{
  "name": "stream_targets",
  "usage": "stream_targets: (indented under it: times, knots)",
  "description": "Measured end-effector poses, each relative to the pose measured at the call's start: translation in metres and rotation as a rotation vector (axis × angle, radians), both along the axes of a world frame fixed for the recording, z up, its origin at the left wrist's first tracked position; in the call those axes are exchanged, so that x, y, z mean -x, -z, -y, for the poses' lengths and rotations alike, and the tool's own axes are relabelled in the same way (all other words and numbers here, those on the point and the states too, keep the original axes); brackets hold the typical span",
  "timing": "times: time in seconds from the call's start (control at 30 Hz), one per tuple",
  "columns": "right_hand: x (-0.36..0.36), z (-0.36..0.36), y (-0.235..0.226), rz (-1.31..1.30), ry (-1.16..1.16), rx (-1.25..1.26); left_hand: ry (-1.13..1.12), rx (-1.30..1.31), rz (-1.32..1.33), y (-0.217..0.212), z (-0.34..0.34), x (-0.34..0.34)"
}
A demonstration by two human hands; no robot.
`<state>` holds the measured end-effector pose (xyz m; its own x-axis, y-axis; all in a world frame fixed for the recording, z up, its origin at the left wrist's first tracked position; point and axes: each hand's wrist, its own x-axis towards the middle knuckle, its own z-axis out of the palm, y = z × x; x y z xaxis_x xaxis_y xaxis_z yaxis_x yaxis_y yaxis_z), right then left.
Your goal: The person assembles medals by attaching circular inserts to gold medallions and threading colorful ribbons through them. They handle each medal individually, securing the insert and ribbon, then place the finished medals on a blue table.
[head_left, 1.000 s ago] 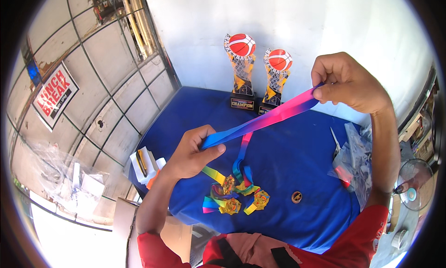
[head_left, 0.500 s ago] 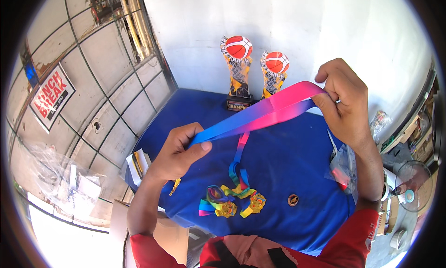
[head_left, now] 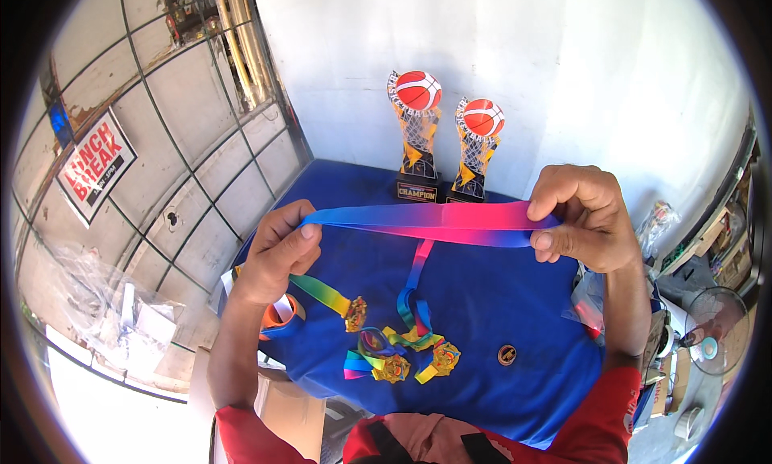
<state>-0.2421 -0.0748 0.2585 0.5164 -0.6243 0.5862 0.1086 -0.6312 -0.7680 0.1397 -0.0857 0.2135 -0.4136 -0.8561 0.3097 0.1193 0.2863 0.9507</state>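
A blue-to-pink ribbon is stretched level between my two hands above a blue-covered table. My left hand pinches its blue end, and my right hand pinches its pink end. A loop of the same ribbon hangs down toward several gold medals with rainbow ribbons lying on the cloth. One more medal on a rainbow ribbon dangles below my left hand.
Two basketball trophies stand at the table's far edge against a white wall. A small round badge lies on the cloth. A tiled wall with a sign is on the left, clear plastic bags below it, and a fan at right.
My hands have drawn the ribbon from a slant to level: the right hand came down, the left hand rose. My view has shifted closer over the table.
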Motion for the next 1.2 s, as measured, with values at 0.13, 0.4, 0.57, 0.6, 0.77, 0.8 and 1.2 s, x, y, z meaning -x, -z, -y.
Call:
stream_targets:
  times: [0.13,0.4,0.57,0.6,0.77,0.8,1.2]
  knots:
    - [-0.002,0.01,0.012,0.099,-0.069,0.077,-0.033,0.033,-0.074,-0.009,-0.002,-0.001]
    - [-0.041,0.025,0.051,0.274,-0.012,-0.394,-0.166,0.24,-0.177,-0.048,-0.008,0.013]
    - [-0.091,0.032,0.087,0.196,-0.144,-0.547,-0.073,0.241,-0.325,-0.064,-0.004,0.032]
    - [-0.103,0.032,0.093,0.193,-0.184,-0.539,-0.033,0.23,-0.364,-0.065,-0.002,0.036]
    - [-0.139,0.037,0.114,0.433,-0.323,-0.432,0.25,0.245,-0.401,-0.07,0.015,0.053]
    - [-0.141,0.038,0.117,0.472,-0.381,-0.487,0.26,0.196,-0.46,-0.069,0.016,0.058]
    - [-0.143,0.036,0.132,0.571,-0.486,-0.596,0.322,-0.01,-0.549,-0.057,0.029,0.071]
